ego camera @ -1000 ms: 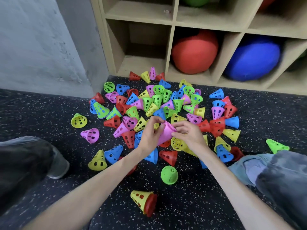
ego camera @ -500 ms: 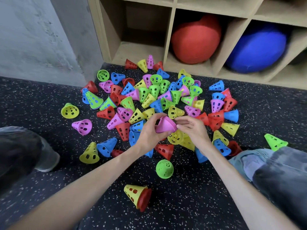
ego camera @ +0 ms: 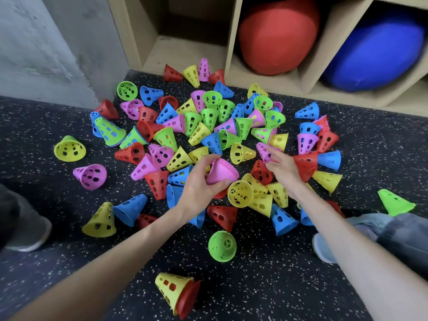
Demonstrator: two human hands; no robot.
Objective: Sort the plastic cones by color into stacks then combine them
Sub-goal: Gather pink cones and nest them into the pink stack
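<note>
At frame center our left hand [ego camera: 199,188] grips the pink stack [ego camera: 221,173], fingers curled around it above the cone pile [ego camera: 208,135]. Half a second ago our right hand [ego camera: 283,167] was pinching the stack's rim; now it has let go and moved right, fingers loosely open and touching a pink cone [ego camera: 265,150] in the pile. A yellow-and-red pair [ego camera: 177,295] lies apart at lower center on the floor [ego camera: 266,286].

Perforated glossy plastic cones [ego camera: 209,126]; speckled rubbery matt floor [ego camera: 266,286]; smooth wooden shelf [ego camera: 234,54].
</note>
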